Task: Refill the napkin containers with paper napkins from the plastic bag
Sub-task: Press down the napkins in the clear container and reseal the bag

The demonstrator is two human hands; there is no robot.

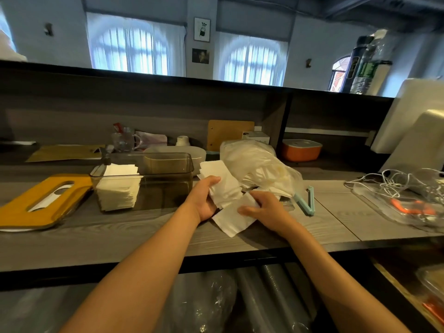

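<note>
Head cam: landmark = clear napkin container (153, 179) on the grey wood counter (120, 234). Inside it, at its left end, a stack of white napkins (119, 188); the rest of the box looks bare. Left of the container lies its yellow slotted lid (43, 200), flat, just beside it. Right of the container, close by, the left hand (204, 198) grips a thick wad of paper napkins (223, 186), fingers curled round its near-left edge, thumb on top. Right hand (264, 207) is a bit further right, fingers curled onto a loose napkin (234, 219) that lies under the wad and overhangs toward the counter's front edge; hands close together w/ the napkins between them, not touching each other. Right of the container & just behind the hands sits the plastic bag (254, 164), crumpled, more white napkins showing thru it. Light-blue bag clip (306, 200) right of the bag, on the counter. Behind the container: glass mug (123, 140) & wooden board (229, 133) leaning upright. Far right of the container: orange lidded box (301, 149) on the back shelf, tangle of white cable (396, 181) over a clear tray.
</note>
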